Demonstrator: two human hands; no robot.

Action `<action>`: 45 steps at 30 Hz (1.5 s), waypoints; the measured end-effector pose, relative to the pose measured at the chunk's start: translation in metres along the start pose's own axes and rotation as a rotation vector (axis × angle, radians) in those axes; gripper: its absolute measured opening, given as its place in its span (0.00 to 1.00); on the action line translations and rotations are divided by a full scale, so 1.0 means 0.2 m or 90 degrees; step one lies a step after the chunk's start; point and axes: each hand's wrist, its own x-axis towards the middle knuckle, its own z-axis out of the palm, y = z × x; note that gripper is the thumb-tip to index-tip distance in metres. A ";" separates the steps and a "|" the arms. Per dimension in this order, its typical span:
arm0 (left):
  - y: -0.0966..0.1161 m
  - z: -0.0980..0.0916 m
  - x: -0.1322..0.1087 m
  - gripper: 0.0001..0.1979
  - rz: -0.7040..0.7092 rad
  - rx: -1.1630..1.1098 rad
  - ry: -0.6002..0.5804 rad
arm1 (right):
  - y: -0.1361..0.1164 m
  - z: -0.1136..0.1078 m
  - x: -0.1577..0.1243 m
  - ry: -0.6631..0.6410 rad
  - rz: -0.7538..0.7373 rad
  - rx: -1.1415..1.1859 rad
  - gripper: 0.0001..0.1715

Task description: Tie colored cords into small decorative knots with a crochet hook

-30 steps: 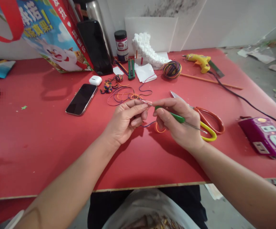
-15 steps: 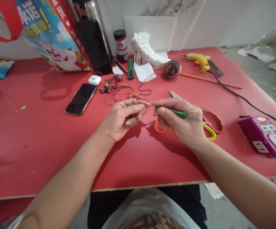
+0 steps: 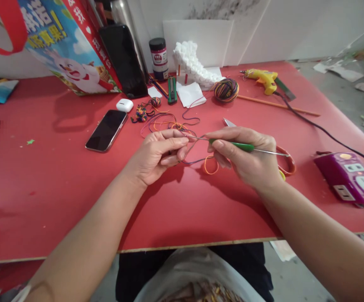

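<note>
My right hand (image 3: 244, 153) grips a crochet hook (image 3: 245, 147) by its green handle, the thin metal shaft reaching left to my other hand. Thumb and index finger of my left hand (image 3: 161, 155) pinch multicoloured yarn (image 3: 197, 161) right at the hook's tip; the work between those fingertips is too small to make out. From there the yarn hangs to the table in an orange loop. Behind my hands lie loose strands and a multicoloured yarn ball (image 3: 226, 90). Scissors (image 3: 287, 161) are partly hidden beneath my right hand.
A phone (image 3: 106, 131) and a white earbud case (image 3: 125, 105) lie on the left. A yellow glue gun (image 3: 262, 79) rests at the back right, its black cord running to a purple power socket (image 3: 350, 176). A white folded-paper model (image 3: 194, 63) stands at the back.
My right hand has moved slightly right with the crochet hook, so more of the metal shaft shows between my hands. It now covers more of the scissors' handles. My left hand has barely shifted.
</note>
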 end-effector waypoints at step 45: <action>0.03 -0.07 -0.03 0.08 -0.087 0.247 -0.101 | -0.10 -0.11 0.04 -0.148 0.074 -0.026 0.16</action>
